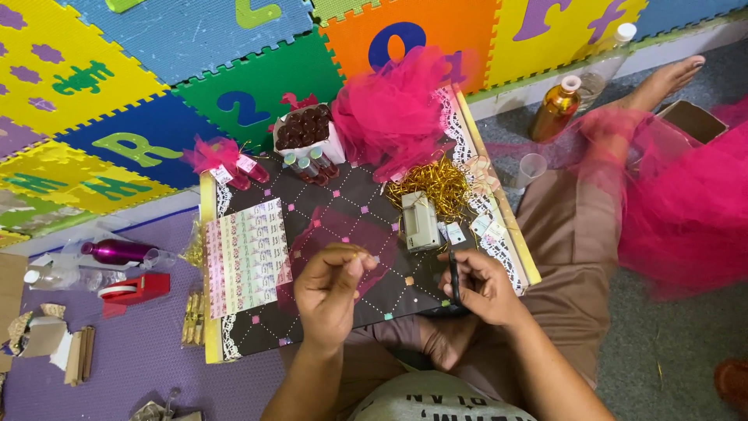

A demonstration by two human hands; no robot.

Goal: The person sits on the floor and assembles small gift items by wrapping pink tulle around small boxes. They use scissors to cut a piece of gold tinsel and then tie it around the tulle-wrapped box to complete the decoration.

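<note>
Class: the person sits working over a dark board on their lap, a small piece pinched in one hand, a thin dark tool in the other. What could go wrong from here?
The small piece pinched in the left hand could drop and vanish among the gold shreds. The dark tool in the right hand points toward the lap and might jab it.

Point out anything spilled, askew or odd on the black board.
Gold shredded strands lie loose by the small grey box, with paper tags scattered near the board's lace edge. Small vials lie tipped beside their box of vials. Nothing looks broken.
</note>
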